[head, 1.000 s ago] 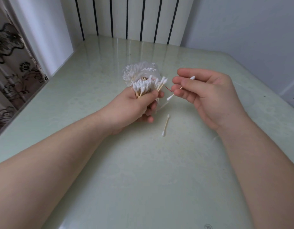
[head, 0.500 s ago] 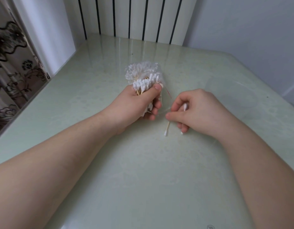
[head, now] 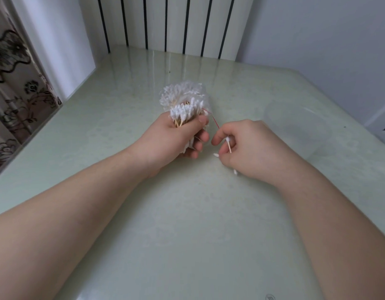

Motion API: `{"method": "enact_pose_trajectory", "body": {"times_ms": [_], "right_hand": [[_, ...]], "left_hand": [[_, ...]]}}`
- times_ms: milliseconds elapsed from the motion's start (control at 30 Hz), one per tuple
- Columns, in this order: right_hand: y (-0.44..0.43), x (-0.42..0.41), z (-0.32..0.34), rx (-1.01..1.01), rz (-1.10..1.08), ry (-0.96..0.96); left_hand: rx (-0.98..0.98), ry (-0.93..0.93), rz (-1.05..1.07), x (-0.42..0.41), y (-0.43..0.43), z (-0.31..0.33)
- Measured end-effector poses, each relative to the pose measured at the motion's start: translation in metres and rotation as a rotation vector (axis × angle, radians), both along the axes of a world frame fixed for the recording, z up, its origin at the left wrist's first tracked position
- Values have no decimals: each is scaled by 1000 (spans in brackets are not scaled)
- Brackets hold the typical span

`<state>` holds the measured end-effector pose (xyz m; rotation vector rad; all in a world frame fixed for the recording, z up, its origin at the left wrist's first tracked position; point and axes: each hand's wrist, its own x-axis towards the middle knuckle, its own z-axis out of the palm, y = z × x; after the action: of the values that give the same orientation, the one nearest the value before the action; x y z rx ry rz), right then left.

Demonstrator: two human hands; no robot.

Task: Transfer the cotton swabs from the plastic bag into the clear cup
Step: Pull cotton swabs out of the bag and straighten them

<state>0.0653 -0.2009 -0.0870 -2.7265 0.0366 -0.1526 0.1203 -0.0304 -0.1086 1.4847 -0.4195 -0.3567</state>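
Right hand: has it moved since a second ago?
Yes. The right hand has dropped from level with the swab bundle down onto the table, nearer the person, pinching loose swabs.

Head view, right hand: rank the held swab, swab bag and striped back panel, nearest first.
1. The cotton swab, pinched in the right hand itself.
2. The plastic bag, just left, gripped by the left hand.
3. The striped panel, farthest back, straight ahead.

1 view only: a wide-angle camera on my head looks forward and down along my forearms, close above my left hand (head: 165, 140) and right hand (head: 254, 150), over the glossy pale green counter (head: 187, 224) toward the white black-striped wall panel (head: 167, 22).
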Motion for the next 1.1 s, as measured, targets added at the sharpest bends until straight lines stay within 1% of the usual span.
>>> {"method": "enact_pose_trajectory", "body": {"times_ms": [67,100,233,333,400,533,633,800,867,967,1100], "right_hand": [[0,1,0,74,22,-24],[1,1,0,155,27,-40],[1,0,10,590,46,-125],[2,2,15,860,28,-200],[4,4,14,1026,-5,-229],[15,5,10,1211,-24,-239],[21,4,8,1191,-16,-233],[19,7,5,1031,-7,-265],[14,8,4,940,-14,-298],[9,8,7,884,12,-325],[11,6,5,841,95,-360]], "left_hand": [[17,-15,43,1,-1,0],[28,-21,73,1,-1,-1],[41,-24,124,4,-2,-3],[-23,25,33,0,-1,0],[-17,19,-44,-1,1,0],[-75,65,-201,-6,2,1],[-58,22,-243,-10,-1,2],[4,-31,-265,-9,1,3],[35,-43,-235,-9,1,3],[60,-10,-137,-8,-1,3],[74,-59,-173,-10,-1,5]]}}
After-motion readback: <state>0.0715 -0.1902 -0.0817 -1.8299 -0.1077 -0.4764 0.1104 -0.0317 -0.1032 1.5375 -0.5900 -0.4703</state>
